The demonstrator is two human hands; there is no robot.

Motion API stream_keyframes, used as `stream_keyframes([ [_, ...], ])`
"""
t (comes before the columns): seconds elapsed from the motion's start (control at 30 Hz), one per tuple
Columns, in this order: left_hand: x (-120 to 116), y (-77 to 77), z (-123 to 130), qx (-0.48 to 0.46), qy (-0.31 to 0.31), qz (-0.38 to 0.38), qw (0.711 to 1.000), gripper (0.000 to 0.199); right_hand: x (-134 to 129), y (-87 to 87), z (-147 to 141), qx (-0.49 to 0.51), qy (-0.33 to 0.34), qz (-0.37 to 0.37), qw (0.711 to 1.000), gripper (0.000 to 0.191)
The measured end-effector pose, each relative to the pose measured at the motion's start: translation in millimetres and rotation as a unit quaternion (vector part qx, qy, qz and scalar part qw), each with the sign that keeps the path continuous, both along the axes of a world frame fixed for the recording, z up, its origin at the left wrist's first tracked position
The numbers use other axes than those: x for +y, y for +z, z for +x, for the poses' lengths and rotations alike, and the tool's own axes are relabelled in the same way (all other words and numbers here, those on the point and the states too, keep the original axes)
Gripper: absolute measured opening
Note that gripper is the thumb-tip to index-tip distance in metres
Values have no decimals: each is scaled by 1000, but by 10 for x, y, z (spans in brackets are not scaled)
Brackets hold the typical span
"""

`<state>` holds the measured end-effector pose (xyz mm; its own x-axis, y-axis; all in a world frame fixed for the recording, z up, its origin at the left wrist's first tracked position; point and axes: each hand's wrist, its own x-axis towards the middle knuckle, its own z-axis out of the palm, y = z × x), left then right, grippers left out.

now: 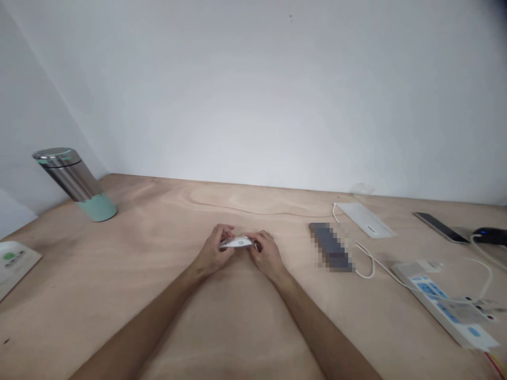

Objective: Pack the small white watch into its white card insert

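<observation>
Between my two hands, near the middle of the table, is a small flat white packet [237, 243] with a dark printed mark on its near face. My left hand [216, 250] grips its left end, thumb below and fingers curled above. The right end is pinched by my right hand [267, 253], with the fingertips bent over it. What lies inside or behind the packet is hidden from me.
A steel and mint-green flask [75, 182] stands at the left. To the right are a blurred-out phone [331, 248], a white power bank [366, 219], another dark phone [440, 227], white cables and a power strip [443, 306]. A white wall [253, 105] borders the wooden table [237, 332].
</observation>
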<state>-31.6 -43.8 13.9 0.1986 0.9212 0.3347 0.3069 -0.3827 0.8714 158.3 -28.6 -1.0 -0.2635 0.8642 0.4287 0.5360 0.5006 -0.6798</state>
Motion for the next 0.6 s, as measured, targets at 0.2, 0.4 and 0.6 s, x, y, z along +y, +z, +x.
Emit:
stream_keyframes([
  [0.2, 76, -61, -3, -70, 89, -41, 993, 25, -18, 53, -4, 9, -7, 5, 1000, 16],
  [0.4, 119, -118, 17, -47, 125, -38, 990, 45, 6, 79, -1, 56, -36, -51, 996, 15],
  [0.6, 156, -177, -15, 68, 154, 30, 985, 44, 33, 64, -6, 59, -31, -50, 997, 22],
])
